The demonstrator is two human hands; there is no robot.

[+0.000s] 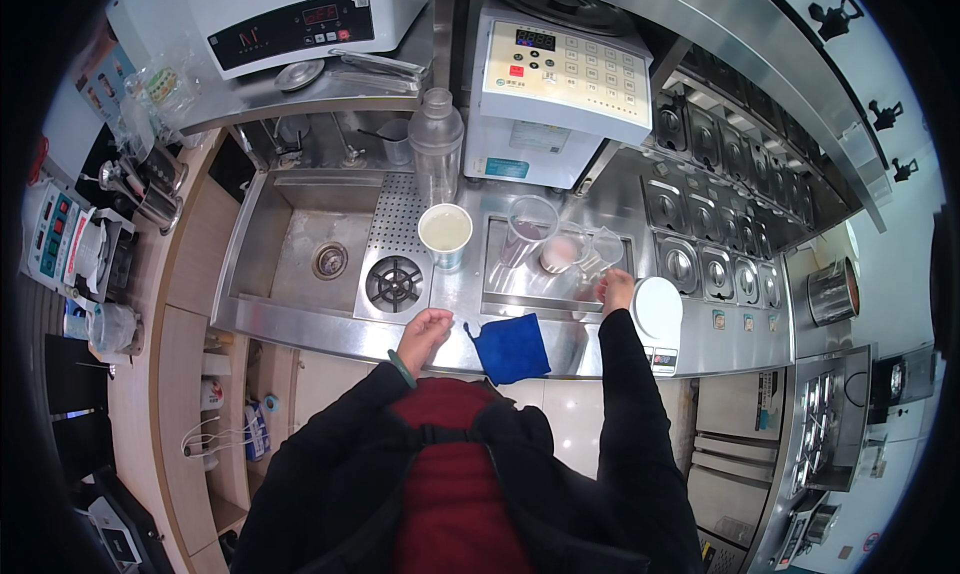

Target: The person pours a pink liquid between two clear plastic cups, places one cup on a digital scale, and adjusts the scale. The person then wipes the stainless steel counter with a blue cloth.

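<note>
My left hand [426,340], with a green bangle at the wrist, hovers by the counter's front edge, fingers loosely bent and nothing visible in it. Beyond it stands a paper cup [445,233] holding pale liquid. My right hand [616,290] is at the front right of a recessed steel tray [517,301], by a small clear measuring cup [604,250]; whether the fingers grip it is unclear. Also in the tray are a tall clear plastic cup [525,236] and a clear cup with pink contents [559,254]. A folded blue cloth [514,349] lies between my hands.
A white kitchen scale [657,311] sits right of my right hand. To the left are a cup rinser [396,284] and a steel sink [307,236]. A clear shaker [436,143] and a dispensing machine [555,101] stand behind. Lidded steel pans [679,263] fill the right.
</note>
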